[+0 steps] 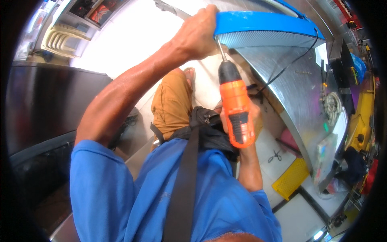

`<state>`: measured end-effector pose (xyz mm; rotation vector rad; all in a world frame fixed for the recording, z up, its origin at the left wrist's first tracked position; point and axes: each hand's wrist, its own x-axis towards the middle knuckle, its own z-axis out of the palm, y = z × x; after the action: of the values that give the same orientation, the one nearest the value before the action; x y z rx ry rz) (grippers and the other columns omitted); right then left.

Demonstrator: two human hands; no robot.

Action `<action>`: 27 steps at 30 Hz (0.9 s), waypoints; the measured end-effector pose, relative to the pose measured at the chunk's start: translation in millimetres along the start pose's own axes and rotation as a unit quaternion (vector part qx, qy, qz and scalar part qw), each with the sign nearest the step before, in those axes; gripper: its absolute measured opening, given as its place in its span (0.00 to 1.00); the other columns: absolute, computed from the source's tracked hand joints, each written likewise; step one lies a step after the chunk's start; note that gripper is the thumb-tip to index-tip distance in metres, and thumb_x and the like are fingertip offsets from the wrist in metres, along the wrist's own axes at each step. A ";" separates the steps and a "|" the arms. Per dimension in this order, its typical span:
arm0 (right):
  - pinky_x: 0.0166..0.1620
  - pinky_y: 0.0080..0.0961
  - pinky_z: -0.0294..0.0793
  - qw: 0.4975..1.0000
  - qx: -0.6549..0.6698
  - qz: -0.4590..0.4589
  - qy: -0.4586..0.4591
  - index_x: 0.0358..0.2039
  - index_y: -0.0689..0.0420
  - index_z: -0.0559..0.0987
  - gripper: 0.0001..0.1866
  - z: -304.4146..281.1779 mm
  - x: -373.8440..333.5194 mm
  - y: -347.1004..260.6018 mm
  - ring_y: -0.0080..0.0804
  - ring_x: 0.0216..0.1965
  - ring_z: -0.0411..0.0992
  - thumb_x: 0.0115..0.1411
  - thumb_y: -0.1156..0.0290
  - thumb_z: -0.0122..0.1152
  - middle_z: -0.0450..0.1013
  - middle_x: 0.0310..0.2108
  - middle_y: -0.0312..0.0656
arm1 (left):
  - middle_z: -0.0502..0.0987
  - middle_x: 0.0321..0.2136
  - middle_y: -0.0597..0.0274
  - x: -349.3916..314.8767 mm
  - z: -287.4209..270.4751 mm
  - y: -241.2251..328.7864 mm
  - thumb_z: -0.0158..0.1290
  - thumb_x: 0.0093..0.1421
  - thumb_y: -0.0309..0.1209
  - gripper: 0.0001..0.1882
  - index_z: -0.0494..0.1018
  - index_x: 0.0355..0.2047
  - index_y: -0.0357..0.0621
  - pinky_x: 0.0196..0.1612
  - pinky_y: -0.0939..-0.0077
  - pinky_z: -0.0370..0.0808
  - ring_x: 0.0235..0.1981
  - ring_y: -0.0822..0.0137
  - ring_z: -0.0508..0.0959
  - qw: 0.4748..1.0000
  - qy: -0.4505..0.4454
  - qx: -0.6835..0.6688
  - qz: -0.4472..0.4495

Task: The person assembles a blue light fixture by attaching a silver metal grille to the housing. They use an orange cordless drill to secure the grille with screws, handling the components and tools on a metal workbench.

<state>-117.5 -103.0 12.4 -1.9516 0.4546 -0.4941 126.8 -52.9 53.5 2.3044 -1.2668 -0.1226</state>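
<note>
My right hand is closed around the grip of an orange and black cordless drill, mostly hidden behind it. The drill's long bit points away from me, and its tip meets the near left corner of a blue housing. That housing has a pale ribbed face on its near side and stands on the metal table's edge. My left hand is wrapped around the left end of the housing, its fingertips partly out of sight. A black cord hangs from the housing's right end.
On the right is a brushed metal table bearing a coiled pale cord. Scissors lie below, near a yellow perforated basket. A dark cabinet stands left, and stacked cream plastic chairs stand beyond it.
</note>
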 end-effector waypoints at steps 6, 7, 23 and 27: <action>0.29 0.25 0.73 0.999 -0.003 -0.049 0.007 0.35 0.63 0.79 0.10 2.4 1.2 8.5 0.28 0.24 0.75 0.52 0.81 0.69 0.75 0.23 0.39 | 0.79 0.42 0.32 -2.4 3.7 0.8 0.78 0.44 0.40 0.46 0.66 0.56 0.28 0.50 0.55 0.80 0.45 0.42 0.83 0.999 0.027 0.010 0.014; 0.30 0.25 0.73 0.999 -0.004 -0.052 0.008 0.35 0.62 0.79 0.11 2.3 1.1 9.3 0.28 0.24 0.75 0.51 0.81 0.69 0.75 0.23 0.39 | 0.79 0.42 0.32 -2.3 3.9 0.5 0.78 0.44 0.40 0.46 0.66 0.56 0.28 0.50 0.55 0.80 0.45 0.42 0.83 0.999 0.031 0.011 0.022; 0.38 0.24 0.78 1.000 -0.014 0.005 -0.015 0.34 0.63 0.81 0.06 -0.4 -3.1 21.7 0.27 0.29 0.80 0.55 0.81 0.62 0.81 0.26 0.40 | 0.78 0.43 0.33 -2.4 -4.2 5.7 0.75 0.46 0.42 0.46 0.65 0.57 0.27 0.49 0.55 0.79 0.45 0.42 0.82 1.000 0.000 -0.023 0.018; 0.32 0.26 0.75 0.998 0.012 -0.047 0.045 0.39 0.62 0.81 0.14 -5.0 -7.7 26.8 0.29 0.27 0.77 0.52 0.77 0.72 0.77 0.25 0.38 | 0.75 0.48 0.32 -4.5 -1.8 -1.5 0.75 0.46 0.44 0.49 0.63 0.60 0.30 0.52 0.53 0.78 0.50 0.42 0.80 0.999 -0.018 -0.043 0.017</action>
<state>-129.2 -113.6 -11.2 -1.9388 0.4141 -0.6466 126.0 -47.9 53.7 2.2167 -1.2933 -0.2040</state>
